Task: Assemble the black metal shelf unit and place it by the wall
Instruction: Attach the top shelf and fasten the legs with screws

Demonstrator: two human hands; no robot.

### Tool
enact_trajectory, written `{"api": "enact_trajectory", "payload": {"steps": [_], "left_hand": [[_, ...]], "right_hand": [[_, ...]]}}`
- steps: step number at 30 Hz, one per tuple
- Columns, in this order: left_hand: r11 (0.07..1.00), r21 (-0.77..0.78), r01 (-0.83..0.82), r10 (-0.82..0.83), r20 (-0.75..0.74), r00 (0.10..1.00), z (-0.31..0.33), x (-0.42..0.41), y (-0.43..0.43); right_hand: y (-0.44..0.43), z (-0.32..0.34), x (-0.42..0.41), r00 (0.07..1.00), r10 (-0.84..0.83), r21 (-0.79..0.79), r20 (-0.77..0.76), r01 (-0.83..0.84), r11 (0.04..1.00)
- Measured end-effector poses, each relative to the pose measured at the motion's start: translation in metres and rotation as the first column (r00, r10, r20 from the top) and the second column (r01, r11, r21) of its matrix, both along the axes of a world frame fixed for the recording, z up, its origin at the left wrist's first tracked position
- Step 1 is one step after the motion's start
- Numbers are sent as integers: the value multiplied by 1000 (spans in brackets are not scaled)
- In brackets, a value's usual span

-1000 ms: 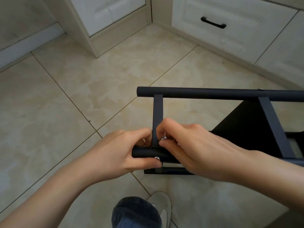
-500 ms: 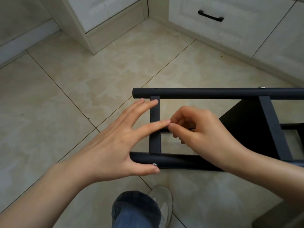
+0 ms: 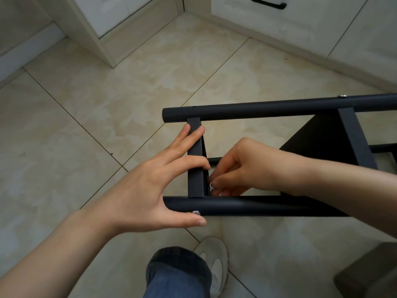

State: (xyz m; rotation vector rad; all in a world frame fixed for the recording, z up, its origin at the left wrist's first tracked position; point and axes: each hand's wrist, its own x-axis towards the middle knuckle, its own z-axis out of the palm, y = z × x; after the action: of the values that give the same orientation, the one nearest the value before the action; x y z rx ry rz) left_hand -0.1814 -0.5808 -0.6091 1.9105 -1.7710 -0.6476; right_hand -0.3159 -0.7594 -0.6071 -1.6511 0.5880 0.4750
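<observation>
Lying on its side: the black metal shelf unit [image 3: 311, 136], on the floor in front of the person, its open end towards the left.
Frame parts: a far tube [image 3: 268, 109] and a near tube [image 3: 257, 206] run side by side, joined near their ends by a flat crossbar [image 3: 195, 160]. A second crossbar [image 3: 356, 138] sits further right.
Screw heads: one [image 3: 196, 212] on the near tube just by the left thumb, another [image 3: 342, 96] on top of the far tube.
Left hand [image 3: 150, 190]: fingers straight and spread. The fingertips rest on the flat crossbar and the thumb lies along the near tube's side, gripping nothing.
Right hand [image 3: 247, 166]: fingers curled, pinching a small silvery fastener [image 3: 211, 186] just beside the crossbar's lower end, above the near tube. Its exact kind is too small to tell.
In the way: the right hand covers the inner side of the joint, and the right forearm crosses over the near tube and part of the dark shelf panel.
Below the frame: a knee in blue jeans [image 3: 178, 274] and a white shoe [image 3: 214, 259].
Lower right corner: a blurred dark grey object [image 3: 365, 276], not identifiable.
Floor [image 3: 107, 125]: glossy beige marbled tiles with thin dark joints.
Room: white panelled cabinets [image 3: 300, 29] meet at a corner beyond the frame. One drawer has a black handle [image 3: 268, 4], and a pale skirting board [image 3: 28, 50] runs at far left.
</observation>
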Motion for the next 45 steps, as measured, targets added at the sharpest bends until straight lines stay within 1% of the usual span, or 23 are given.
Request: {"api": "enact_trajectory", "payload": {"steps": [3,5,15,22,28,36,45], "left_hand": [[1000,-3,-9,9,-9,1000,-1,-1,0],[1000,-6,-11,11,-8,1000,-2,-1,0],[1000,-13,-17,17,-14,1000,-5,-5,2],[999,-31,-27,26,-24,999,-8,-9,7],[999,-40,-30,28,-28,999,-11,-10,8],[998,-50,-28,26,-39,999,-12,-11,8],[998,-54,-27,25,-40,999,-12,-11,8]], "right_hand": [[-1,-4,10,996,93,-37,2,-93,995],[-2,-7,15,992,126,-43,7,-125,991],[-1,-22,12,991,116,155,63,-124,980],[-1,-25,10,986,152,199,74,-164,966],[0,-24,11,985,170,269,6,-165,949],[2,-27,14,959,262,392,-103,-203,897],[0,-30,13,960,232,404,-154,-153,902]]}}
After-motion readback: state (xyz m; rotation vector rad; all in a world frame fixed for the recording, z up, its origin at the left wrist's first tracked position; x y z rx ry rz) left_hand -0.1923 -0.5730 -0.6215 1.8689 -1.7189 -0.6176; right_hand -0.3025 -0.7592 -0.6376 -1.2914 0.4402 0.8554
